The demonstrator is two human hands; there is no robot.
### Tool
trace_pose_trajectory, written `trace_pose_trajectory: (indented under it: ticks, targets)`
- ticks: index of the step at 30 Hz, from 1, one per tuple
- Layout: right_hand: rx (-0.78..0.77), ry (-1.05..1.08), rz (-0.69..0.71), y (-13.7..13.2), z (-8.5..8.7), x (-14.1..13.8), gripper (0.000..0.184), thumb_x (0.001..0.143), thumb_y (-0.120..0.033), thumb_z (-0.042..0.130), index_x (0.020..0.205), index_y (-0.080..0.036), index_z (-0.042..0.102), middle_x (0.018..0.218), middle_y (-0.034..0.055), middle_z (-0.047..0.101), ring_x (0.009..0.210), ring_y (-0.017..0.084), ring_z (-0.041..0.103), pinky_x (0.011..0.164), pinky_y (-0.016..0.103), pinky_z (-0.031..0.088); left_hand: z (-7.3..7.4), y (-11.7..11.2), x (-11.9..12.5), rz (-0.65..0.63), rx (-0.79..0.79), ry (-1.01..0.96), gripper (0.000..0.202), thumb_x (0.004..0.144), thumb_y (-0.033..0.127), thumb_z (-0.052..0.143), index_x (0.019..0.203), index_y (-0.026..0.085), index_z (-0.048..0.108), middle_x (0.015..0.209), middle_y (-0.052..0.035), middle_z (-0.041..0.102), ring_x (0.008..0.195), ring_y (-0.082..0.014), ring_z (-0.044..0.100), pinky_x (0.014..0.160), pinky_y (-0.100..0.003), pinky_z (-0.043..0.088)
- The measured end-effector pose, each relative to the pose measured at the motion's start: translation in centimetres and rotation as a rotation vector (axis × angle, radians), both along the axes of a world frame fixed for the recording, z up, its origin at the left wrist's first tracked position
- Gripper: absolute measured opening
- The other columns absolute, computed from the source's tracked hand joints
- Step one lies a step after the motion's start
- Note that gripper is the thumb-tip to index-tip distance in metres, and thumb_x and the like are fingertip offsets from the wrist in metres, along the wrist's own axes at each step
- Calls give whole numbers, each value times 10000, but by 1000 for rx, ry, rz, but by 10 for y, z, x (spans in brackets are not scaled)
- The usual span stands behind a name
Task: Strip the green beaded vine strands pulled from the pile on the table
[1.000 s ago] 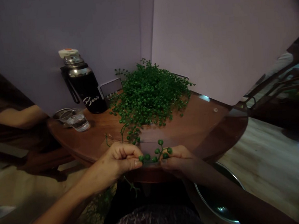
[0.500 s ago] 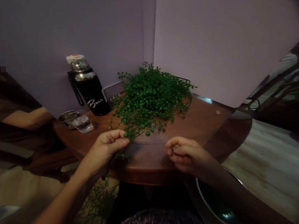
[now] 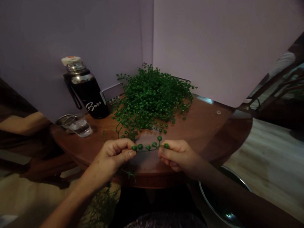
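The right hand [image 3: 178,155], well apart from the left hand [image 3: 118,153] half a second earlier, has moved in close to it. Its grip now pinches one end of a thin green stem bearing small round green berries [image 3: 148,148]. The stem now spans both hands, nearly level; half a second ago the one at the left hand slanted toward the bushy green heap of berried stems [image 3: 153,96]. Compared with one second ago, both hands sit farther in over the brown wooden worktop [image 3: 207,120].

I can see the person's left hand [image 3: 117,153] and right hand [image 3: 180,155] facing each other, near but apart, each pinching thumb to curled forefinger. Behind them, the left forearm [image 3: 71,197] and right forearm [image 3: 234,190] spread outward.
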State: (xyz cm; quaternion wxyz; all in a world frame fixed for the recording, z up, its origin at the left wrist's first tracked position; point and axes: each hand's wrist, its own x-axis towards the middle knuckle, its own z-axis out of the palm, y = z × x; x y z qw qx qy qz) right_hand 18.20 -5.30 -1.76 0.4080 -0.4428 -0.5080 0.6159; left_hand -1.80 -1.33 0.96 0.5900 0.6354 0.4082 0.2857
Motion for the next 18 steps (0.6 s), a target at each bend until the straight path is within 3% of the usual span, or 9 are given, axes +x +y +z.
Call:
trace_pose_trajectory:
  ticks: [3, 6, 8, 12, 18]
  targets:
    - [-5, -116, 34, -4, 7, 19, 280, 749, -346, 573, 589, -138, 477, 494, -45, 392, 400, 19, 291, 348, 148, 152, 1, 5, -14, 35, -16, 19, 192, 662, 287, 630, 592, 131, 543, 488, 47, 405, 448, -46, 334, 418, -161, 255]
    - [-118, -25, -139, -4, 13, 40, 253, 700, -337, 618, 608, -138, 493, 503, -46, 388, 391, 12, 243, 343, 147, 93, 1, 10, -27, 221, -28, -22, 194, 649, 297, 649, 614, 140, 539, 467, 59, 397, 410, -37, 314, 390, -153, 221]
    - [-171, 85, -225, -3, 13, 46, 212, 668, -305, 646, 650, -135, 521, 548, -34, 421, 400, 8, 237, 345, 145, 74, -1, 11, -29, 277, -43, -69, 204, 644, 303, 657, 629, 144, 531, 469, 65, 397, 392, -30, 302, 378, -151, 208]
    - [-204, 233, -179, 1, 5, 32, 219, 608, -230, 683, 767, -138, 565, 690, 17, 524, 429, 12, 275, 342, 144, 99, -4, 9, -13, 232, -51, -148, 212, 643, 283, 655, 618, 146, 495, 464, 69, 388, 396, -33, 302, 381, -154, 223]
    - [-58, 214, -151, 8, -1, 4, 312, 681, -414, 659, 763, -138, 542, 687, 7, 496, 452, 25, 297, 328, 137, 130, -7, -2, 7, 116, 10, -83, 206, 679, 295, 615, 607, 135, 506, 502, 56, 378, 453, -46, 320, 422, -163, 245]
